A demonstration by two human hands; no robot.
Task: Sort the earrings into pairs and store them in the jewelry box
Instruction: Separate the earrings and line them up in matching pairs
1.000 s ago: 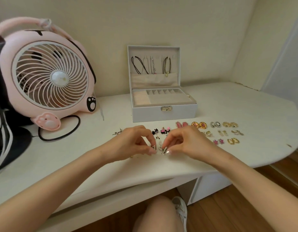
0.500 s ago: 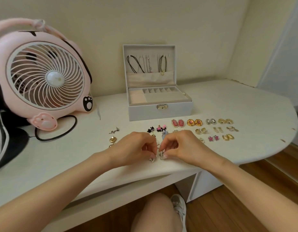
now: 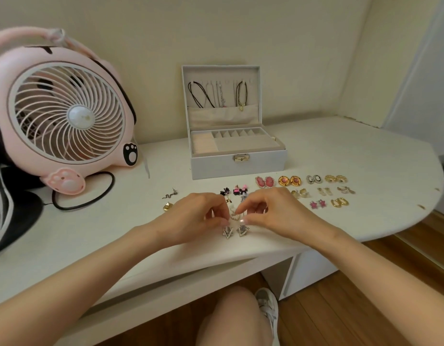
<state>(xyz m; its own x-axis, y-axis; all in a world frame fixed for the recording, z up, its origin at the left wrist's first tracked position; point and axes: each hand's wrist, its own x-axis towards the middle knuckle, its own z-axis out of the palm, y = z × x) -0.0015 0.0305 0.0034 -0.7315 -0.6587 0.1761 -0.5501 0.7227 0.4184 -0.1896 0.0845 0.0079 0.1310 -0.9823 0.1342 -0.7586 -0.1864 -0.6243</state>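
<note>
One wide-angle head-worn camera is looking forward and down from close over the near edge of the desk (image 3: pixel 353 156), facing the far wall. The fan (image 3: pixel 66 116) is filling the far left, and the floor (image 3: pixel 365 308) is showing at near right.

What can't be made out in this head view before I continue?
Head view only:
Grip: whether left hand and right hand pinch the triangle earrings or just touch them; curled fingers hide the contact.
Earring between the hands: mostly covered by fingers.
Jewelry box compartments: shallow angle hides their floors.
Fan: cut by left edge.
</note>
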